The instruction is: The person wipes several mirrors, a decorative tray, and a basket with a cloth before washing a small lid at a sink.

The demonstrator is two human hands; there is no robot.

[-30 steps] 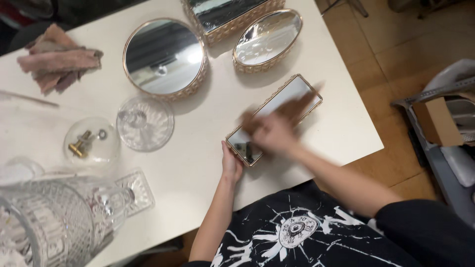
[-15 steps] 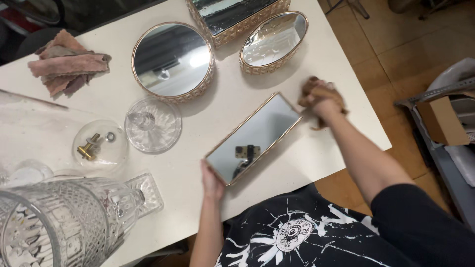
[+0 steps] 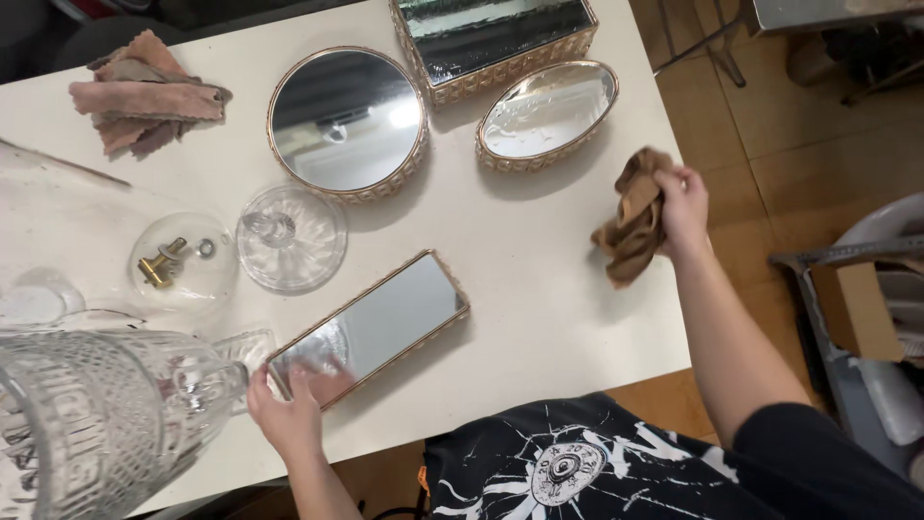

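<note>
While my left hand (image 3: 289, 416) pins the rectangular mirror tray (image 3: 371, 325) flat, my right hand (image 3: 681, 207) fingers clutch the brown cloth (image 3: 633, 226); I should wipe evenly.

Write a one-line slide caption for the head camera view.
Left hand steadies a rectangular mirror tray on the white table; right hand holds a brown cloth.

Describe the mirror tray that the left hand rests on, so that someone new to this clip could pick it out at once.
On the white table, look at the near edge, just right of the big cut-glass vessel. There lies a long rectangular mirror tray with a gold rim, set at a slant, the left hand on its near corner. The round tray, oval tray and deeper box-shaped tray lie farther back, untouched.
</note>
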